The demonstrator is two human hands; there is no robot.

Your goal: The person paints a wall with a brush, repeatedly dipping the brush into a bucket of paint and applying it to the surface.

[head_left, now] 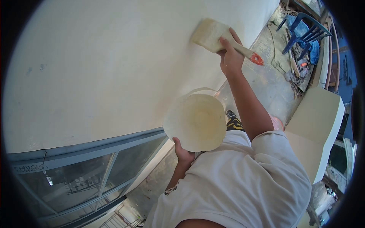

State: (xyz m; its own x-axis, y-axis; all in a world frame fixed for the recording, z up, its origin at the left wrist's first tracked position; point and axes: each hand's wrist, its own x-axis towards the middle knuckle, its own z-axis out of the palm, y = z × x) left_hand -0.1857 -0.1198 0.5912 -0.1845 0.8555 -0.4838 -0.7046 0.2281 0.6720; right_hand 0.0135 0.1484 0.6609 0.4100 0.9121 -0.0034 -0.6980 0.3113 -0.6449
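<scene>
My right hand [232, 56], at the upper right of the head view, is wrapped round a wide paintbrush [211, 35]. The brush has pale, paint-coated bristles and a handle with a red end; its bristles lie against or close over the cream wall [114, 68]. Lower down, in front of my shirt, my left hand [184, 152] grips a round whitish bucket [173, 116] by its side, thumb at the rim. A thin cream layer shows inside the bucket, and its handle arches on the far side.
A blue-grey framed window [133, 167] is set in the wall at lower left. The concrete floor [262, 81] runs along the wall's foot. Debris, a blue plastic chair [304, 32] and a blue tarp [315, 51] lie at upper right. A cream ledge [313, 125] stands behind my right arm.
</scene>
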